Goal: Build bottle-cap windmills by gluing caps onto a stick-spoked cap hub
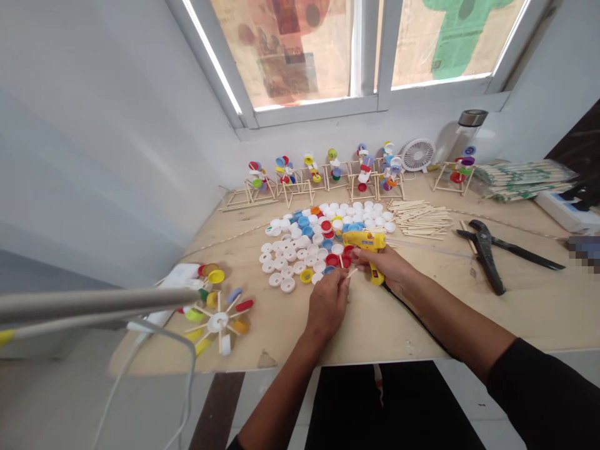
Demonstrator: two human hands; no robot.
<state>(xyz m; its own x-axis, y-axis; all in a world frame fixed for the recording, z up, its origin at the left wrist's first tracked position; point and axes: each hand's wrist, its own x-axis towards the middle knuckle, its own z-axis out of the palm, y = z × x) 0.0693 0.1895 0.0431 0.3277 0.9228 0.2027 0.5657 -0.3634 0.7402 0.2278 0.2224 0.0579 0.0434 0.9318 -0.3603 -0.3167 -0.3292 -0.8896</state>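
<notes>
My right hand (382, 264) grips a yellow hot glue gun (368, 245) above a spread of plastic bottle caps (300, 247), most of them white, others blue and red. A black cord runs from the glue gun's lower end. My left hand (328, 306) rests on the plywood tabletop (281, 337) at the near edge of the caps. Its fingertips pinch a thin pale wooden stick (350, 275) close to the glue gun's nozzle. The two hands nearly touch.
Several cap-and-stick wheels on wooden stands (360, 175) line the back of the table. A loose cap wheel (218, 322) lies left, beneath a grey pole (89, 305). To the right are craft sticks (419, 219), black pliers (485, 256) and bundled sticks (525, 180).
</notes>
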